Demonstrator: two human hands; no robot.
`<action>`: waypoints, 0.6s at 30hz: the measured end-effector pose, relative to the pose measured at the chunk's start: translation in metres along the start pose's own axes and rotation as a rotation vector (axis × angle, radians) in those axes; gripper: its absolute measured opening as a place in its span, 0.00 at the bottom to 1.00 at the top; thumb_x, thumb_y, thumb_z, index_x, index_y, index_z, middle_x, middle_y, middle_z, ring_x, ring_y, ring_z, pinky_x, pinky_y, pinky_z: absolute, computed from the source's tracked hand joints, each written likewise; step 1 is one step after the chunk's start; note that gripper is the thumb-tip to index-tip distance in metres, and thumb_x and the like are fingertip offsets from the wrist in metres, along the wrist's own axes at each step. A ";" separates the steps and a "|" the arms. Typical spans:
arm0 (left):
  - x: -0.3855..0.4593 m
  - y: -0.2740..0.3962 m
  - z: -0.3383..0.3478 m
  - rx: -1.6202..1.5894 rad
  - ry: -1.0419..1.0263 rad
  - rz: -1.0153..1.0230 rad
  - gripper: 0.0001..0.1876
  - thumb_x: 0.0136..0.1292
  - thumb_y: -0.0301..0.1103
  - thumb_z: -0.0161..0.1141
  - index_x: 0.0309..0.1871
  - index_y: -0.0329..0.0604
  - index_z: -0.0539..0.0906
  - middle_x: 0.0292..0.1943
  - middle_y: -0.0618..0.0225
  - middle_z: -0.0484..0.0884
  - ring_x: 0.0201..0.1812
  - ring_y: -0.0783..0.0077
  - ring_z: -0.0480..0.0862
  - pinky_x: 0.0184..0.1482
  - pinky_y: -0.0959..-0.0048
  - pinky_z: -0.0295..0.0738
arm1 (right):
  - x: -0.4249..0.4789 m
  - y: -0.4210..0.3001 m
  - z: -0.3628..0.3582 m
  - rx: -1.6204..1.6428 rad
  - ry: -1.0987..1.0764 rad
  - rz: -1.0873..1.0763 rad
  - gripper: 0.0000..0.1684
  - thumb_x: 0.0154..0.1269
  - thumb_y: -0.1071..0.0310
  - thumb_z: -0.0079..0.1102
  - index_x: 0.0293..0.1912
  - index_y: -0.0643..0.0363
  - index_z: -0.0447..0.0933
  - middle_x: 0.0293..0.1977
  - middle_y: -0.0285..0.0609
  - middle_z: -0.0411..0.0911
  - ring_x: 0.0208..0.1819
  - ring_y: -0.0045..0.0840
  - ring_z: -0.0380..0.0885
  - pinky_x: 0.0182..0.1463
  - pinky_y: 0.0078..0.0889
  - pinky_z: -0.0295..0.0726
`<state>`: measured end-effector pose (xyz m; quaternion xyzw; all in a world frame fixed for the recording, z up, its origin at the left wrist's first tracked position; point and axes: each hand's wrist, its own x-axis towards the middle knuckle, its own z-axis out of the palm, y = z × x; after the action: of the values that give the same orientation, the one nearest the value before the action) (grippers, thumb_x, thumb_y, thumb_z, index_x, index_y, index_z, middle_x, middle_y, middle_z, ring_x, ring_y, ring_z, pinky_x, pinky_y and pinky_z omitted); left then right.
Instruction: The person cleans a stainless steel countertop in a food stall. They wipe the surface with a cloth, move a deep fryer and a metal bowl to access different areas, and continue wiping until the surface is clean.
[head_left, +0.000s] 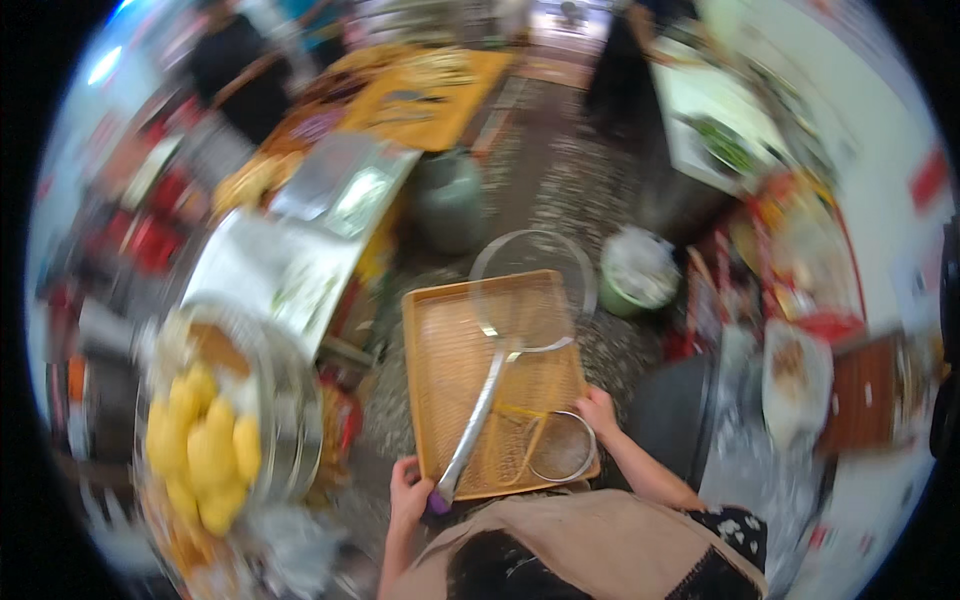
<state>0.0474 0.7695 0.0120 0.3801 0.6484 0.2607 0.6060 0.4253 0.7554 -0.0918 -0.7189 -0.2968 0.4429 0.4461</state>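
Observation:
A rectangular woven tray (439, 337), yellow-brown with a raised rim, is held in front of my waist. My left hand (409, 491) grips its near left corner, beside the purple end of a long metal handle. My right hand (596, 415) holds the right rim. On the tray lies a large round mesh strainer (480, 394); its hoop reaches past the far edge. A smaller round strainer (562, 448) rests near the right hand, with thin yellow sticks or handles beside it. Motion blur hides the finer detail.
At left, a round metal vessel (289, 427) carries plucked yellow poultry (206, 450). A green bucket (634, 289) with a pale plastic liner stands ahead right, near a dark bin (667, 412). A grey-green cylinder (448, 199) sits beside the worktable (247, 255). People stand at the far tables.

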 end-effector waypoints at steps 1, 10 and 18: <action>0.002 -0.008 -0.006 -0.024 0.054 0.040 0.26 0.49 0.18 0.56 0.56 0.41 0.71 0.39 0.57 0.80 0.40 0.72 0.79 0.37 0.75 0.75 | -0.004 -0.036 0.008 -0.143 -0.012 -0.081 0.16 0.52 0.65 0.54 0.35 0.68 0.79 0.28 0.49 0.79 0.31 0.33 0.77 0.38 0.35 0.74; 0.078 0.043 -0.023 0.194 -0.275 0.204 0.25 0.52 0.16 0.55 0.55 0.43 0.69 0.44 0.59 0.77 0.39 0.74 0.76 0.37 0.80 0.71 | -0.065 -0.012 0.015 0.035 0.377 0.018 0.19 0.50 0.63 0.55 0.36 0.70 0.78 0.33 0.55 0.76 0.36 0.39 0.77 0.39 0.40 0.73; 0.095 0.108 0.048 0.389 -0.748 0.360 0.23 0.51 0.16 0.55 0.53 0.40 0.69 0.45 0.62 0.76 0.46 0.71 0.76 0.47 0.75 0.72 | -0.202 -0.016 0.002 0.278 0.907 0.042 0.14 0.52 0.70 0.58 0.38 0.70 0.78 0.32 0.43 0.77 0.36 0.26 0.76 0.40 0.29 0.75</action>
<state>0.1160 0.9023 0.0363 0.6615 0.3454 0.0800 0.6608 0.3359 0.5971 -0.0030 -0.7790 0.0044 0.1287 0.6136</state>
